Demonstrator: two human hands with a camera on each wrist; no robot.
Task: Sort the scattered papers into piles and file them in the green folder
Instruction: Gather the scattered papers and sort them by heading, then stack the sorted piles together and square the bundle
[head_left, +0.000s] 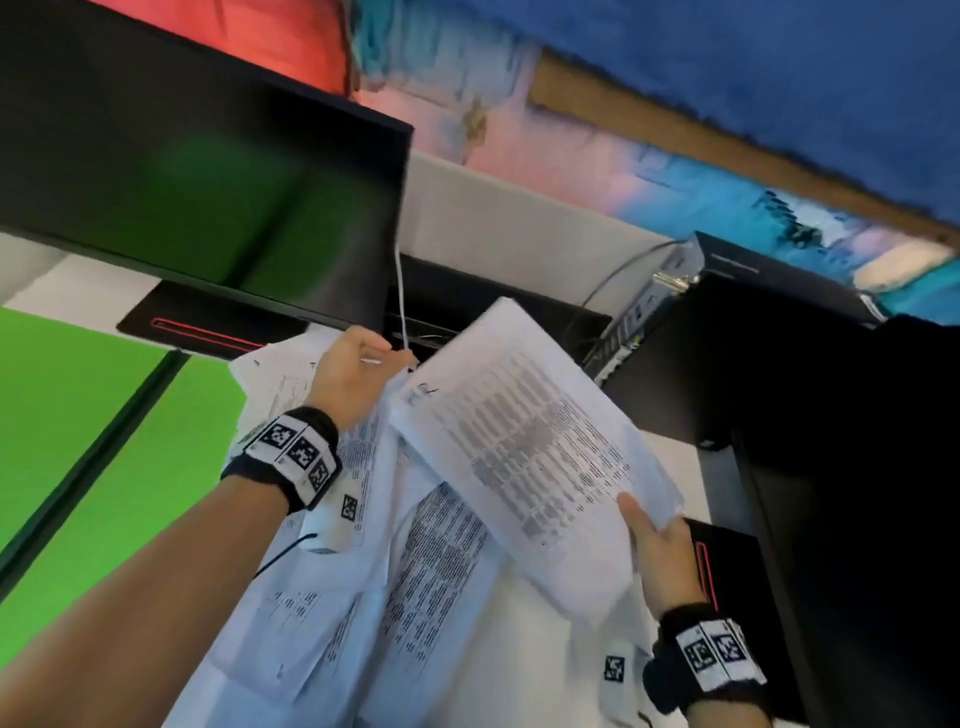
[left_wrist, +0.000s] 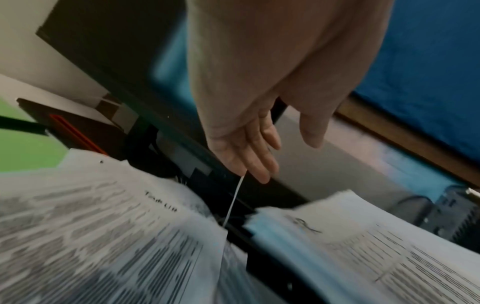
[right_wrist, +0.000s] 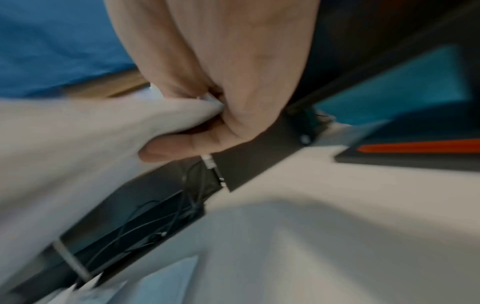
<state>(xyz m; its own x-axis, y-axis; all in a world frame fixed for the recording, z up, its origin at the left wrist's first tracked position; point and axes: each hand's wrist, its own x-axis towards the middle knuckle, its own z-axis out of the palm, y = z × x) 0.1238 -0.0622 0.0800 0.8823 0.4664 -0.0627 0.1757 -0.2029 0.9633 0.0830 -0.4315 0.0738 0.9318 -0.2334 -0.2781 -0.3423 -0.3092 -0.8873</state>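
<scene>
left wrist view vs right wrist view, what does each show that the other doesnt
Only the left wrist view shows the left hand open, fingers straight, above printed papers on the desk, with a thin white cable beside its fingertips. Only the right wrist view shows the right hand pinching the blank underside of a paper stack. Both show the black monitor base with its red stripe and the blue wall.

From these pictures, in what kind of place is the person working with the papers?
Probably an office desk or computer workstation. A black flat monitor stands over the white desk top, a small black desktop computer with cables sits behind, and printed white paper sheets lie scattered.
</scene>
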